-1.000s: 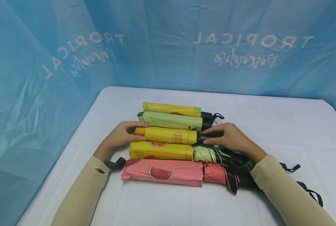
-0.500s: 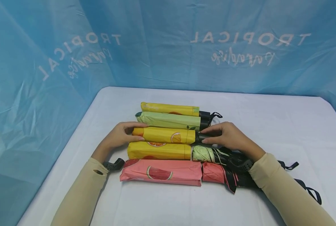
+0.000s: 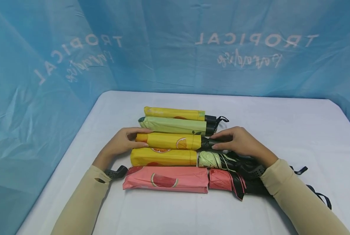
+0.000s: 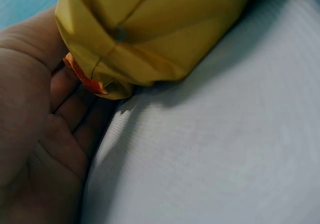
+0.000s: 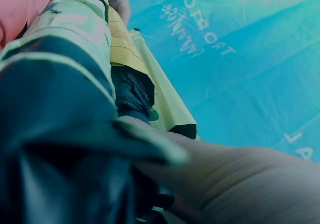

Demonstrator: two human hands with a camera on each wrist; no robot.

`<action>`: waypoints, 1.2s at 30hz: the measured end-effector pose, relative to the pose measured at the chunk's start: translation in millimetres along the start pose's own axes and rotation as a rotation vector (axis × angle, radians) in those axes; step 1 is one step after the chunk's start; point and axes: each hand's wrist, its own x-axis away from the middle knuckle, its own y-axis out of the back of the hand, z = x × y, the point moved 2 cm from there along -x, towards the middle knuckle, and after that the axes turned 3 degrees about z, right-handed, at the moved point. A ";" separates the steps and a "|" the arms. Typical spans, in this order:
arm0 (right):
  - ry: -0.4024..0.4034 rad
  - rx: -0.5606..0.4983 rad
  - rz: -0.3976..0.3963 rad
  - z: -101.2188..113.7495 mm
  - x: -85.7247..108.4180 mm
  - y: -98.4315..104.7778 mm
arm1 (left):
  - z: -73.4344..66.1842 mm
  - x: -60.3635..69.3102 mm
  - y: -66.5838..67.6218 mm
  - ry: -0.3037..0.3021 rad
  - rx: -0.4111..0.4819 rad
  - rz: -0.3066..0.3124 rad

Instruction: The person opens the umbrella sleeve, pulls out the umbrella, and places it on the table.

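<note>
mid yel umbrella (image 3: 166, 140) (citrus-printed, blk-ended)

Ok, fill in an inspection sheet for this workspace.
Surface: white table, with five rows of folded umbrellas and sleeves.
Job's things: middle yellow umbrella, held; far yellow umbrella and green umbrella beyond it; yellow sleeve and pink sleeve nearer, each with a partly black umbrella at its right end.
Clutter: nothing seen.
Hands: left hand grips its left end; right hand grips its black end.
Cables: nothing seen.
Surroundings: blue curtain, lettering mirrored.
</note>
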 end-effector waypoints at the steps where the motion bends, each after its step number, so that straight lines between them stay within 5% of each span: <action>1: 0.006 0.001 -0.002 -0.1 -0.2 0.5 | -0.3 0.2 0.7 -0.004 -0.001 -0.003; 11: 0.022 -0.030 0.041 5.6 -5.6 -1.8 | 3.1 9.4 3.6 -0.008 -0.042 -0.025; 36: -0.004 0.015 0.020 -0.7 8.1 8.2 | -1.2 -0.7 0.4 -0.012 -0.066 -0.017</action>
